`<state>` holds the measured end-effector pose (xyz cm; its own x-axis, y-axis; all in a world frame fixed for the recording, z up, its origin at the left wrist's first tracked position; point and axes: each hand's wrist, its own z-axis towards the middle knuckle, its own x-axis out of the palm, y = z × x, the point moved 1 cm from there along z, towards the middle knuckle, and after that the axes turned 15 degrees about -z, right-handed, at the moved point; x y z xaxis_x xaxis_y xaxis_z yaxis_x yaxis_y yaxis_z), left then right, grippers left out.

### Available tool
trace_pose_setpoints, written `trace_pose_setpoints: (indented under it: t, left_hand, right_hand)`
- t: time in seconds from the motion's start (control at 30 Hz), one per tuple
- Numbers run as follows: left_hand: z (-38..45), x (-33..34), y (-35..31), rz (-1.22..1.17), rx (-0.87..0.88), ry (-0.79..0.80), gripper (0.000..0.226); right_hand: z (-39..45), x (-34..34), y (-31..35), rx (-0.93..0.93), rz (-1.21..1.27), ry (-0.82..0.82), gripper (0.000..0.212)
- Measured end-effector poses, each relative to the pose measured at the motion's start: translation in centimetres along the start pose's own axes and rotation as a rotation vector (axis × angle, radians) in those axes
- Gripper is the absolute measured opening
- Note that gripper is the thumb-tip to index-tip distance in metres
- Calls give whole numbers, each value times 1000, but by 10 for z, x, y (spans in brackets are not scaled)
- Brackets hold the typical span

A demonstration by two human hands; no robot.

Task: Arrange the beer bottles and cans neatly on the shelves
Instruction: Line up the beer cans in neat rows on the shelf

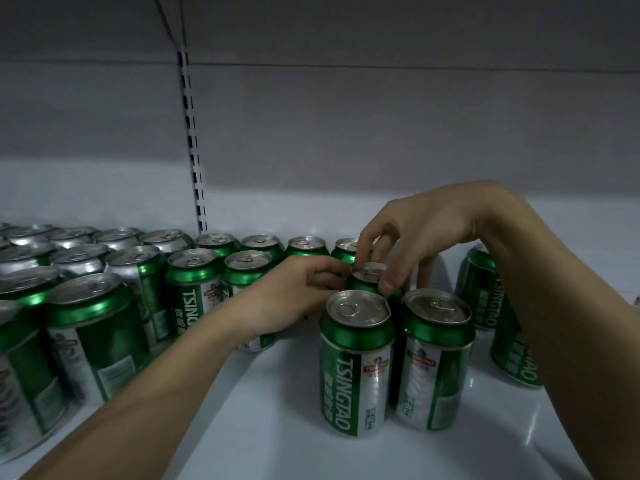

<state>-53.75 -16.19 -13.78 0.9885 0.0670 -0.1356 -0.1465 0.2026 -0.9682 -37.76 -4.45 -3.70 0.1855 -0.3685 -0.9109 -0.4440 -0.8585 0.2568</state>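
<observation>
Centrally, both hands are converging on one green-and-silver aluminium beer can (pixel 367 279) standing upright on the white metal shelf (pixel 277 410), behind two like cans nearer the front edge. The right hand (pixel 415 233) is arching over from above, wrist raised, its fingertips (pixel 389 285) curling down around the rim of the can's lid in a claw-like pinch; the thumb's contact is hidden behind the can. The left hand (pixel 294 292) is reaching in low from the left, forearm nearly level with the shelf, its curled fingers pressing against the can's left flank; whether they are wrapping round it or merely steadying it cannot be told from this view. Such a two-handed hold is probably serving to guide the can sideways without tipping it.

Toward the left edge of the shelf, a block of green-and-silver cans (pixel 104 271) is standing in close, touching rows running back to the grey rear panel (pixel 381 133), where a slotted upright (pixel 194 168) is dividing the bays. The front pair, the left front can (pixel 356 362) and the right front can (pixel 434 358), are standing just beside each other, apart from the block. Two further green cans (pixel 485 289) are waiting toward the right edge, partly hidden behind the right forearm. These loose cans appear not yet aligned, suggesting the arranging is partway through.
</observation>
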Motion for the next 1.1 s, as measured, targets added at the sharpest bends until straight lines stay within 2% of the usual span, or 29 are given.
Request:
trace_pose_setpoints:
  t: [0.07,0.2,0.3,0.4,0.47,0.67,0.8,0.87,0.97,1.1]
  left_hand:
    - [1,3,-1,-62,81,-83,32]
    - [1,6,-12,-169,319,-246,21]
    - [0,4,-16,-211,396,-231,42]
    - [0,4,-15,-179,389,-183,71]
    - [1,4,-13,-154,377,-171,83]
    - [-1,7,-15,-227,411,-242,86]
    - [-6,5,-18,-145,467,-292,85]
    - [-6,3,-20,-96,503,-320,86]
    - [-8,-2,-21,34,544,-352,89]
    - [-11,-10,-26,346,533,-371,96]
  right_hand:
    - [-2,-4,-8,-37,61,-109,41]
    - [-6,-14,-20,-155,146,-466,43]
    - [-5,-19,-16,-229,209,-671,39]
    - [-2,-21,-9,-245,244,-810,45]
    - [1,-23,-4,-221,259,-870,46]
    - [7,-22,14,-129,260,-914,47]
    - [3,-24,23,-180,231,-860,55]
    - [-3,-25,26,-233,213,-831,52]
    - [-9,-27,28,-275,164,-789,48]
    - [-4,-23,28,-308,193,-782,47]
